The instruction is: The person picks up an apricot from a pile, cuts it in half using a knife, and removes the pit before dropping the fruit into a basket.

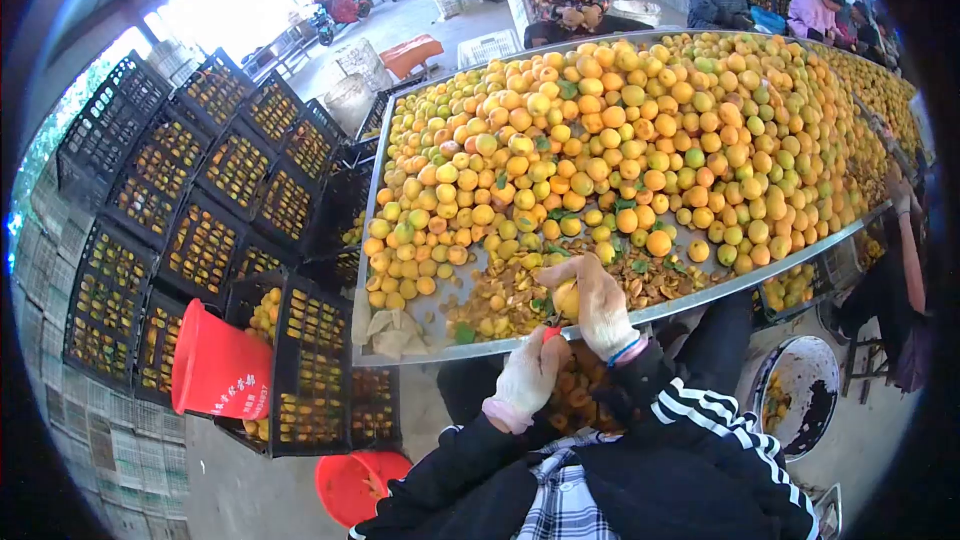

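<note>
Both hands wear pale gloves and meet at the near edge of a metal table point(431, 351) heaped with yellow-orange fruit point(580, 150). My right hand point(597, 308) is wrapped round a single yellow fruit point(566, 300). Just to its lower left, my left hand point(524, 380) grips a small tool with a red handle point(551, 334); the tool's tip is hidden. Cut fruit pieces point(510, 290) and scraps lie on the table beyond the hands. Below them, over my lap, more cut halves point(582, 390) are partly hidden by my arms.
Black crates point(235, 170) of fruit are stacked at the left, beside a red bucket point(222, 365). Another red bucket point(360, 485) and a white bucket point(800, 395) stand on the floor. Several people sit beyond the table; a person's arm point(908, 240) shows at the right.
</note>
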A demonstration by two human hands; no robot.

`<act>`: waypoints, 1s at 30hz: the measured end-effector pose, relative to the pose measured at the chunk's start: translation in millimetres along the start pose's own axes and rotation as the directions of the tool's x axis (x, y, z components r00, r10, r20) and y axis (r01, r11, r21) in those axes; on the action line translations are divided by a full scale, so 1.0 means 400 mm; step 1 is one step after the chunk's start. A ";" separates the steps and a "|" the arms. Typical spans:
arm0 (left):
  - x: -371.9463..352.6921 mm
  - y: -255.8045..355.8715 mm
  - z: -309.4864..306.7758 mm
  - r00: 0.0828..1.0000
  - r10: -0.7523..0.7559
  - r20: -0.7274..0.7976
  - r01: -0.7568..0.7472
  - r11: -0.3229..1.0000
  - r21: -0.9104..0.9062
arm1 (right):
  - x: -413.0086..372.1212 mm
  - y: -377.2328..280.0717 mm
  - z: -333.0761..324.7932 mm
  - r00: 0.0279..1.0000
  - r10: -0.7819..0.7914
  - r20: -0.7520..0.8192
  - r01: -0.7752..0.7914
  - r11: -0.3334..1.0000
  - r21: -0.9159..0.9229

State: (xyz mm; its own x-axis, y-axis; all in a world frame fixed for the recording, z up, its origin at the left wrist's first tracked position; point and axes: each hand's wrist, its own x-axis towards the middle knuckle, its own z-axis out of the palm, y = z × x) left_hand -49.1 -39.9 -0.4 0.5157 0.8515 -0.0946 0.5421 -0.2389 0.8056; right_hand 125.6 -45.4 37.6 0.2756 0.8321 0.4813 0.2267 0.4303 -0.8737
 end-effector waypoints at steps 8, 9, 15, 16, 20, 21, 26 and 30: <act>0.004 0.032 -0.069 0.991 0.132 -0.038 -0.134 0.989 -0.058 | -0.003 -0.054 0.024 0.897 0.277 0.346 -0.385 0.874 0.297; 0.005 0.020 -0.071 0.991 0.129 -0.038 -0.131 0.990 -0.057 | -0.003 -0.076 0.012 0.785 0.439 0.436 -0.619 0.578 0.532; -0.007 0.034 -0.107 0.996 0.066 0.054 -0.069 0.996 0.058 | -0.007 -0.082 0.010 0.897 0.344 0.279 -0.371 0.927 0.049; -0.007 0.034 -0.106 0.996 0.071 0.053 -0.074 0.996 0.056 | -0.003 -0.090 0.006 0.919 0.295 0.261 -0.302 0.953 -0.014; -0.013 0.021 -0.091 0.994 0.105 0.025 -0.103 0.993 -0.060 | 0.000 -0.086 -0.007 0.893 0.290 0.343 -0.412 0.832 0.370; -0.012 0.015 -0.084 0.991 0.132 0.004 -0.131 0.989 -0.070 | -0.004 -0.063 -0.014 0.821 0.355 0.447 -0.555 0.678 0.481; -0.012 -0.015 -0.051 0.978 0.201 -0.057 -0.201 0.980 0.005 | -0.014 -0.120 -0.008 0.939 0.269 0.216 -0.204 0.937 -0.284; 0.002 -0.020 -0.040 0.981 0.173 -0.089 -0.175 0.984 -0.022 | -0.001 -0.120 -0.009 0.973 0.199 0.115 -0.215 0.966 0.141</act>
State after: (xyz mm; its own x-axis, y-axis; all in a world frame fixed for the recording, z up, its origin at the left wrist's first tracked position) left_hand -63.6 -29.9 2.5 0.5403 0.8357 0.0988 0.4283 -0.3741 0.8225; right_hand 118.1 -67.7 79.5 0.2061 0.9358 0.2861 0.0277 0.2866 -0.9576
